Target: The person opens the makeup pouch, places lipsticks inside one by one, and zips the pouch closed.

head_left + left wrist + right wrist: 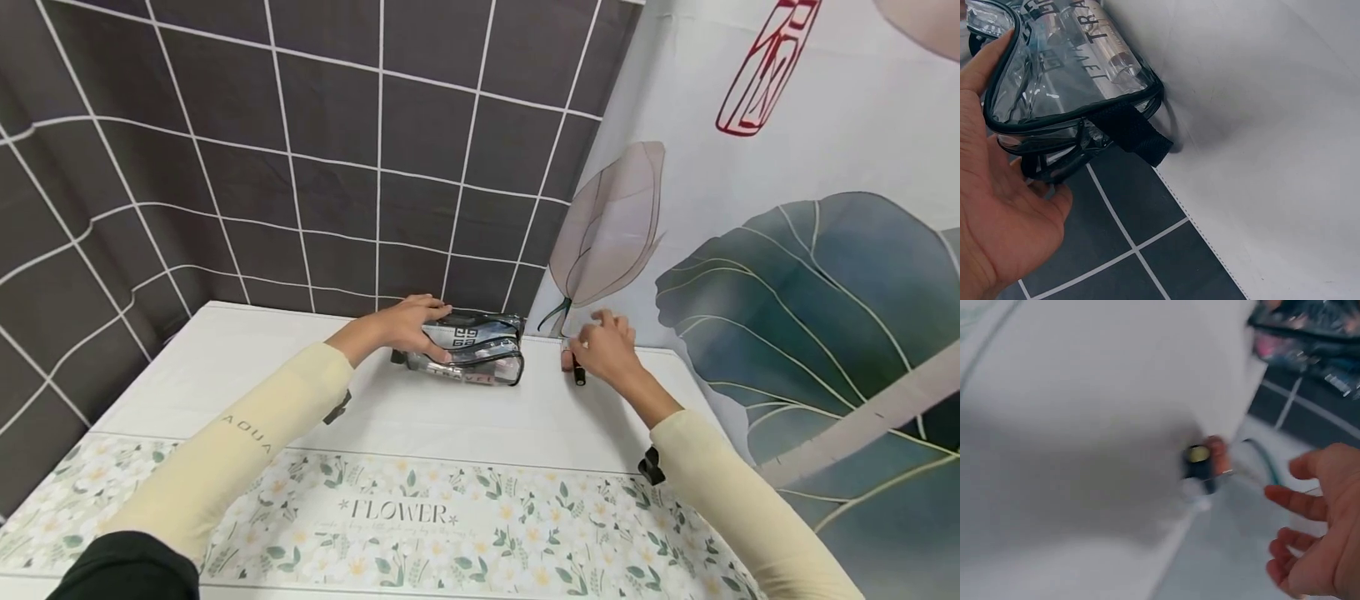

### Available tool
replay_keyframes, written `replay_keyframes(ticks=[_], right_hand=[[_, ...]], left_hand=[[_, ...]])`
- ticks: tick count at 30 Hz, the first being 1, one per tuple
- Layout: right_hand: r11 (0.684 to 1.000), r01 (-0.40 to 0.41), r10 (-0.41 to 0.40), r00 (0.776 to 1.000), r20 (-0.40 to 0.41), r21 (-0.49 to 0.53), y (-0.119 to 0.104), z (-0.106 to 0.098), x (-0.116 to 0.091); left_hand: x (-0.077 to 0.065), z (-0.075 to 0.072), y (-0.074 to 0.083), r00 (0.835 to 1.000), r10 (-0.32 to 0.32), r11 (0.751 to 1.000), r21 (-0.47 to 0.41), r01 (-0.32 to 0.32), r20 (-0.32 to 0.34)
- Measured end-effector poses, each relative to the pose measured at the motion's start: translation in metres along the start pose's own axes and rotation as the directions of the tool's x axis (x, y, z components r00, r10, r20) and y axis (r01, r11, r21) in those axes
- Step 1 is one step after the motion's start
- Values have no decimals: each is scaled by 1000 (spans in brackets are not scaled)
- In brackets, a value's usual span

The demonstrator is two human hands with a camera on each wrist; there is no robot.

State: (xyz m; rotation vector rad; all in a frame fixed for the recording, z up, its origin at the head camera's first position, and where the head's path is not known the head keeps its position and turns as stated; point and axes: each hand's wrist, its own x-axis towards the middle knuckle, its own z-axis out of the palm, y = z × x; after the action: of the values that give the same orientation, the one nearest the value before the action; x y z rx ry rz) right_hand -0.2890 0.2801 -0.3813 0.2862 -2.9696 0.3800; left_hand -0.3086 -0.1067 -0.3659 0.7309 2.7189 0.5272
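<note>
A clear zip toiletry bag (487, 351) with black piping and printed letters lies near the back edge of the white surface. My left hand (405, 324) grips its left end, thumb in front and fingers behind. In the left wrist view, a black fabric tab (1132, 134) sticks out from the bag, and a clear bottle (1116, 59) shows inside it. My right hand (606, 346), fingers loosely bent, is over a small black cylinder (579, 374) and a pinkish-brown item (566, 359). The blurred right wrist view shows its fingers apart from these, with a small white item (1195, 492) beside them.
A dark tiled-pattern sheet (330, 192) rises behind the surface, and a leaf-print curtain (810, 308) hangs at the right. A flower-patterned strip (420, 525) runs along the front. A dark band (651, 467) is on the right wrist.
</note>
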Motion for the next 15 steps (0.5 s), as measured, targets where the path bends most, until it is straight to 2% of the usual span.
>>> replay_keyframes(ticks=[3, 7, 12, 15], right_hand=[[995, -92, 94, 993, 75, -21, 19, 7, -4], [983, -182, 185, 974, 128, -29, 37, 12, -5], [972, -229, 233, 957, 173, -45, 46, 14, -5], [967, -248, 253, 953, 167, -50, 49, 15, -5]], left_hand=[[-1, -1, 1, 1000, -1, 1000, 3, 1, 3], [-1, -1, 2, 1000, 1, 1000, 1, -1, 7], [-1, -1, 1, 1000, -10, 1000, -6, 10, 10], [-1, -2, 2, 1000, -9, 1000, -8, 9, 10]])
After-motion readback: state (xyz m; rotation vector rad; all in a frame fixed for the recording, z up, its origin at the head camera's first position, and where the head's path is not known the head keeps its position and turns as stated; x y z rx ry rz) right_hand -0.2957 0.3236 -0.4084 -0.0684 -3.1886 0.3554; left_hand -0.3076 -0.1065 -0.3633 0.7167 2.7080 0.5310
